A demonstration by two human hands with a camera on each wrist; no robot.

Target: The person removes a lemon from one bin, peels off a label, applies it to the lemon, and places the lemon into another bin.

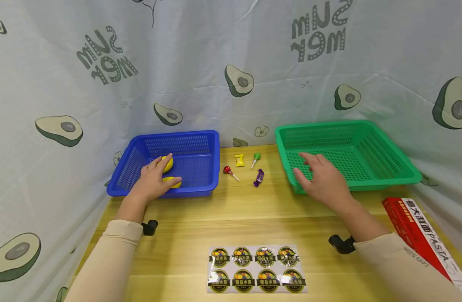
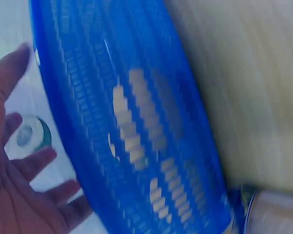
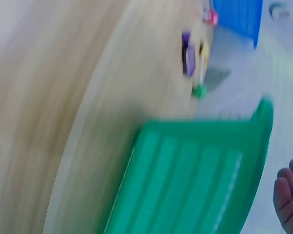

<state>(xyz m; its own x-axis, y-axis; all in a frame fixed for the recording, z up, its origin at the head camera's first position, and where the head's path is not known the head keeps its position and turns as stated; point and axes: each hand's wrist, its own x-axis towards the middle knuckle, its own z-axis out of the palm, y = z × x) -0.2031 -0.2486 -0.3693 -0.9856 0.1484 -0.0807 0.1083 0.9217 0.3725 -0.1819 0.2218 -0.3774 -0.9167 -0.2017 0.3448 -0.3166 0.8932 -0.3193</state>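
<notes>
My left hand [image 1: 157,174] reaches over the front wall of a blue basket [image 1: 200,138], fingers relaxed. Two yellow round pieces [image 1: 168,163] [image 1: 173,182] lie in the basket right by its fingers and thumb; contact is unclear. The blurred left wrist view shows the palm [image 2: 19,185] spread and holding nothing beside the blue basket's mesh [image 2: 136,122]. My right hand [image 1: 317,176] hovers with straight fingers over the front left corner of a green basket [image 1: 385,163]. Only its fingertips [image 3: 289,200] show beside the green basket [image 3: 195,180] in the right wrist view.
Between the baskets lie a red lollipop [image 1: 228,170], a yellow candy [image 1: 239,160], a green lollipop [image 1: 256,158] and a purple candy [image 1: 258,177]. A sticker sheet [image 1: 256,269] lies near the wooden table's front edge. A red pasta box [image 1: 419,235] lies at right. Avocado-print cloth walls surround the table.
</notes>
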